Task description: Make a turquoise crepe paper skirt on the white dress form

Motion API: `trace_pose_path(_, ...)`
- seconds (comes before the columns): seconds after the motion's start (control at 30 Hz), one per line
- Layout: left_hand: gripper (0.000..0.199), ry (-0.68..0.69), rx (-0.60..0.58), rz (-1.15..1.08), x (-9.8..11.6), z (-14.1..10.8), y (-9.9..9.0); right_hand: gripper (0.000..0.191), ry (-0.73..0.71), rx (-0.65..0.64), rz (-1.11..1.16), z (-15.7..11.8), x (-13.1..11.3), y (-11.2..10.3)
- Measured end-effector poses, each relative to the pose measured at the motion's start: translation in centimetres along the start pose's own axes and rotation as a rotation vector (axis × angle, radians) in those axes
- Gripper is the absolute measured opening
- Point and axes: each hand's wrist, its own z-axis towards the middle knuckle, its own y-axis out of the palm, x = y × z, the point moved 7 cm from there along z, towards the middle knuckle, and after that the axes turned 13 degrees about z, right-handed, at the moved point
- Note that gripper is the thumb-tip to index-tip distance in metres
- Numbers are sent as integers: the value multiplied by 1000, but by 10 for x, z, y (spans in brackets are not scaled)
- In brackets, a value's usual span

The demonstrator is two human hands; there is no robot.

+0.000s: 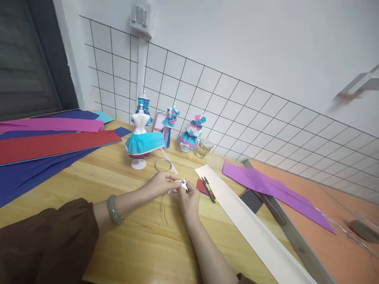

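My left hand, with a green bangle on the wrist, is closed in a pinch over the middle of the table. Facing it, my right hand has its fingers closed too. Both hold a small white folded piece, partly hidden by the fingers; its material is hard to make out. A thin strand hangs below them. Just beyond lies a ring of wire. Thread snips rest right of my right hand, beside a small red piece.
Behind stand a white mini dress form with a turquoise skirt and several dressed ones. A glass jar is near the wire grid. Coloured paper lies left; a white strip, purple paper and phone lie right.
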Motion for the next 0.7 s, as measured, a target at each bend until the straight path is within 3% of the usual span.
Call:
trace_pose_path(0.13,19,-136,30,-78,-13,-1,-1,7,-140,-24,-151,-5,-11,4)
trace_pose_path(0.37,19,-206,105,-83,-24,-9,-14,26,-199,-215,-204,-12,-17,22)
trace_pose_path(0.57,25,-175,113,-57,-25,-35,-39,42,-98,-351,-60,-19,-6,36)
trace_pose_path(0.7,26,-186,89,-22,-30,-64,-55,33,52,-478,44,-32,5,51)
